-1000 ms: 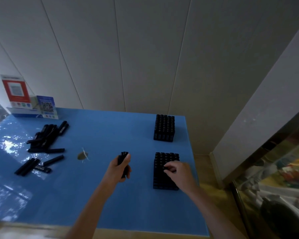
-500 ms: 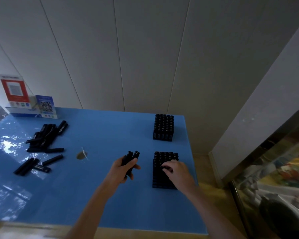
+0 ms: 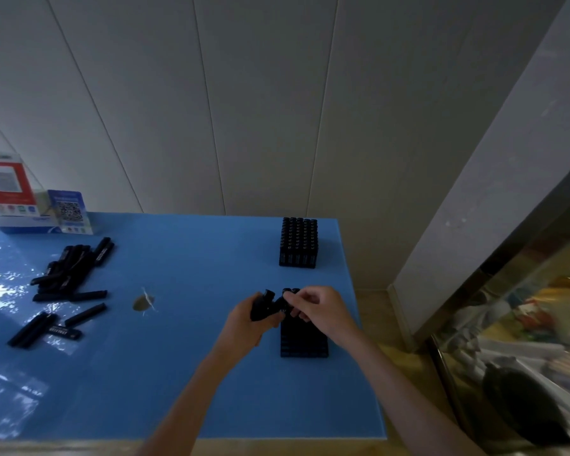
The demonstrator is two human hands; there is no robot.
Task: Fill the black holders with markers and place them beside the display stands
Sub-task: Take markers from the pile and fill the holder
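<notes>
Left hand [image 3: 247,327] grips a small bunch of black markers [image 3: 260,307], their ends sticking up and to the right out of the fist. Right hand [image 3: 320,312] meets it from the right, its fingertips pinching the tip of one marker [image 3: 281,302] of that bunch. Both hands hover over the far left corner of the near black holder [image 3: 305,340], which stands on the blue table [image 3: 185,373] near its right edge; marker caps show in its far row just behind the right hand, and how full the rest is cannot be told, since the hands cover much of its top. Farther back along the same right edge stands a second black holder [image 3: 298,241], packed with upright markers in even rows, well apart from the near one.

Across the table to the left lies a loose heap of markers [image 3: 69,271], and nearer to the viewer a few more markers [image 3: 46,325] lie scattered singly and in pairs. Between these and the hands a small brownish scrap [image 3: 142,302] sits on the table. At the far left corner stand two display stands: a red-framed card with a QR code [image 3: 5,182] and, just right of it, a smaller blue QR card [image 3: 68,210]. Pale wall panels [image 3: 244,110] rise behind the table
</notes>
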